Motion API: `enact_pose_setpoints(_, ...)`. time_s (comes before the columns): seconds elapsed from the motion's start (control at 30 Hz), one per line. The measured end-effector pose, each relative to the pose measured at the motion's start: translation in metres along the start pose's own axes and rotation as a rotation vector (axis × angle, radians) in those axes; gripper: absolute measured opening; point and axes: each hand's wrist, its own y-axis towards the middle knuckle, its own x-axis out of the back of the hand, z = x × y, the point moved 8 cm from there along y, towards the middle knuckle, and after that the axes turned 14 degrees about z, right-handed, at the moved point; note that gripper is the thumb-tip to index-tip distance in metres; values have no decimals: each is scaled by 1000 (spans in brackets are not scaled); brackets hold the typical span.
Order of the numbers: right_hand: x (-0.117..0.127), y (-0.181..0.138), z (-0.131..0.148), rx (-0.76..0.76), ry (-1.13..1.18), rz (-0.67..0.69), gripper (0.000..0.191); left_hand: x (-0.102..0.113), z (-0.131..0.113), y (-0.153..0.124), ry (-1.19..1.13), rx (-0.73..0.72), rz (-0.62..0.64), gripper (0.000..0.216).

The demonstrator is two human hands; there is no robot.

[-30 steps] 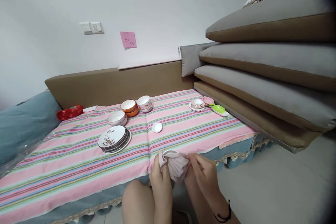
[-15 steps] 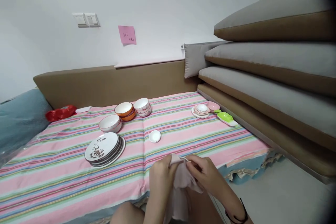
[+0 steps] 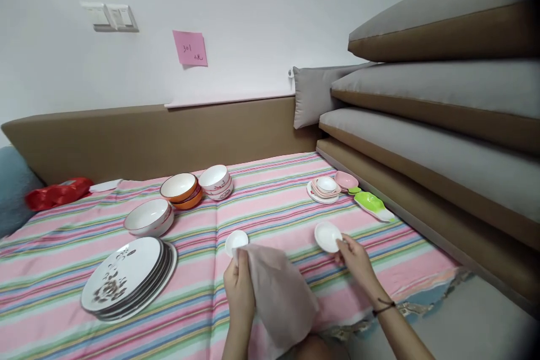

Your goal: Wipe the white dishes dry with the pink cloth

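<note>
My right hand (image 3: 351,256) grips a small white dish (image 3: 327,236) by its near right rim, holding it over the striped cloth. From my left hand (image 3: 239,281), closed on one corner, a pale pinkish-grey cleaning cloth (image 3: 282,295) hangs spread out to the right. Just beyond the left fingers another small white dish (image 3: 236,241) lies on the striped cloth, its near edge partly covered. Farther off at the right, a small white bowl (image 3: 326,184) tops a stack of little plates, beside a pink dish (image 3: 346,180) and a green dish (image 3: 371,203).
Stacked flowered plates (image 3: 122,275) stand at the left, with white bowls (image 3: 148,216), orange bowls (image 3: 181,190) and patterned bowls (image 3: 216,180) behind them. A red package (image 3: 59,193) lies far left. Thick cushions (image 3: 434,135) rise along the right side.
My hands have moved apart. The right hand has carried the small white dish out of the cleaning cloth, forward and right. The cloth now hangs from my left hand; the view has shifted somewhat.
</note>
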Motion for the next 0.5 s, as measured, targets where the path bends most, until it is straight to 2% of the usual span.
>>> enact_pose_setpoints(0.1, 60, 49, 5, 17, -2, -140, 35, -5, 53, 9, 82, 58, 21, 52)
enact_pose_setpoints(0.2, 97, 97, 22, -42, 9, -182, 26, -7, 84, 7, 153, 44, 11, 54)
enact_pose_setpoints(0.33, 108, 148, 36, -98, 44, -173, 18, -11, 87, 4, 281, -16, 27, 59)
enact_pose_setpoints(0.5, 105, 181, 19, -213, 107, -211, 15, -12, 90, 4, 342, -75, -32, 64)
